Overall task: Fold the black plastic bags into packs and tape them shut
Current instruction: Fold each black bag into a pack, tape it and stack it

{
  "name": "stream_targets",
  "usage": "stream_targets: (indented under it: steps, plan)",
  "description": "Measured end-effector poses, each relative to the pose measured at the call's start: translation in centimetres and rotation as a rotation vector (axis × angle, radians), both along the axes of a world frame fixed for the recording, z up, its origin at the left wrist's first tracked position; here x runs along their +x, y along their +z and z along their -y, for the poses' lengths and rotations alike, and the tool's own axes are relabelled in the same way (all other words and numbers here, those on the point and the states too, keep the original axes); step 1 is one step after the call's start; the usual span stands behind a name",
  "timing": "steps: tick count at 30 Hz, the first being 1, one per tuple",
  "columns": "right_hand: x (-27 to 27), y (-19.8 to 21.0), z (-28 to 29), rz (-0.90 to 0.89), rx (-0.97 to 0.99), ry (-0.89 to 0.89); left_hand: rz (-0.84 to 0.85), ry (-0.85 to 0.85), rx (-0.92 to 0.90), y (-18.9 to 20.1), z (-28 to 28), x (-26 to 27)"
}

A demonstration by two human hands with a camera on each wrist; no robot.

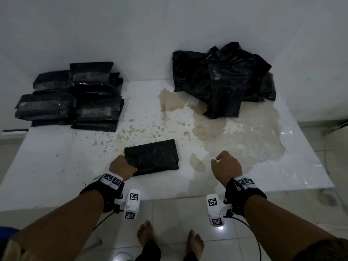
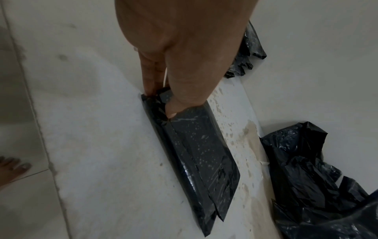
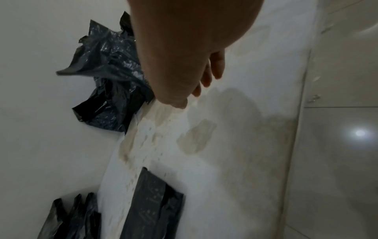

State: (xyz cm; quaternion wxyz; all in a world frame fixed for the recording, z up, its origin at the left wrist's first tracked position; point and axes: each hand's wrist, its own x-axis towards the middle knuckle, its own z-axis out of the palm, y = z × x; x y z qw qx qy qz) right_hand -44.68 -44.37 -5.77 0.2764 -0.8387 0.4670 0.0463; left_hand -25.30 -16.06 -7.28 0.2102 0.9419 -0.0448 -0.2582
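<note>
No readable words, brands or numbers stood anywhere in the views. The only signs were black-and-white square code markers [image 1: 133,197] on the white wrist-camera housings and on the wrist bands [image 1: 110,178]; they carried patterns, not letters. The packs [image 1: 71,95] bore pale tape strips with no legible print.

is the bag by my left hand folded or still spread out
Folded: the black bag lies as a flat rectangular pack with layered edges, the left hand pinching its end. Tape on it: cannot tell.
</note>
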Motion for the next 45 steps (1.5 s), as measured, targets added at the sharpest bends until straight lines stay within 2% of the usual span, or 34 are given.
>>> stream_targets:
  steps: [3,7,13,19,27,37,45]
  plan:
    - [-2.3,0.2,3.1,-0.031,-0.002,-0.014,0.016,0.094,0.006,-0.5,0.8,-0.8]
    - [-4.0,0.3,6.3,-0.159,0.035,-0.001,0.077,0.253,0.014,-0.8,1.8,-2.1]
    - [-4.6,0.5,7.4,-0.265,0.099,0.036,0.218,0.541,0.045,-0.3,3.6,-4.2]
    - [-4.6,0.3,7.4,-0.268,0.200,0.035,0.331,0.488,-0.015,0.8,3.8,-6.2]
    - [-5.1,0.8,7.6,-0.249,0.192,0.041,0.296,0.353,-0.111,1.0,4.9,-6.8]
    - [-5.7,1.4,7.2,-0.226,0.112,-0.019,0.270,0.318,-0.133,1.0,5.1,-7.7]
    - [-6.4,0.1,6.6,-0.237,0.092,0.116,0.275,0.247,-0.174,0.7,6.1,-8.3]
